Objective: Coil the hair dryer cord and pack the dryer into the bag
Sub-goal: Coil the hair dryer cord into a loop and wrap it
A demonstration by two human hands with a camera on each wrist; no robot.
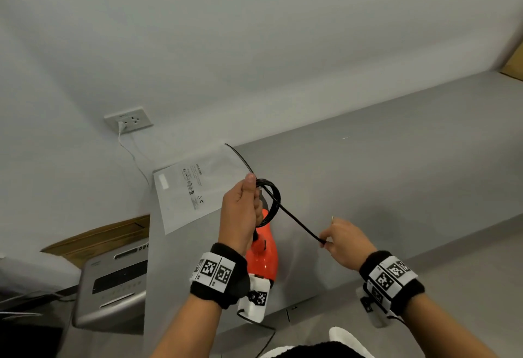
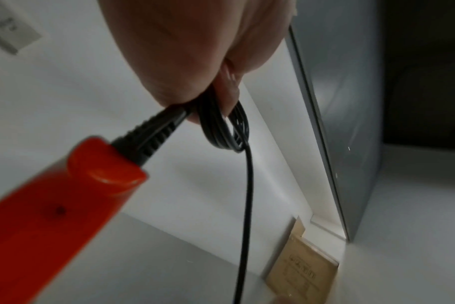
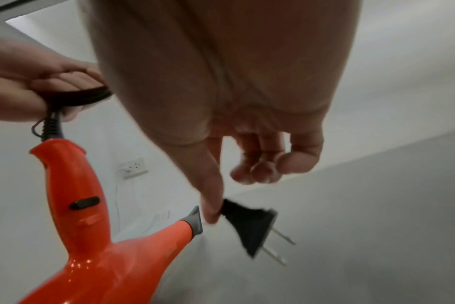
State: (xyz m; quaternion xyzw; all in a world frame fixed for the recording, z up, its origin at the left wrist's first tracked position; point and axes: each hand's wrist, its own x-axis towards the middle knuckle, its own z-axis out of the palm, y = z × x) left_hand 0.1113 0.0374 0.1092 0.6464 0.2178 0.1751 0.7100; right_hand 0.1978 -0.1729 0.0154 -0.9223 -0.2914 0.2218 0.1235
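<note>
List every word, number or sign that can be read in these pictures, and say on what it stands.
"WARNING": printed heading on the clear bag.
Small print and symbols below that heading on the bag: too small to read.
Print on the brown cardboard piece: blurred, unreadable.
Wristbands: black-and-white square codes, with no readable words.

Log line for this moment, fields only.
stage: coiling unfinished | left hand: grips coil, dryer below | right hand: pinches cord at plug | bag: flat on counter, dryer not inside
</note>
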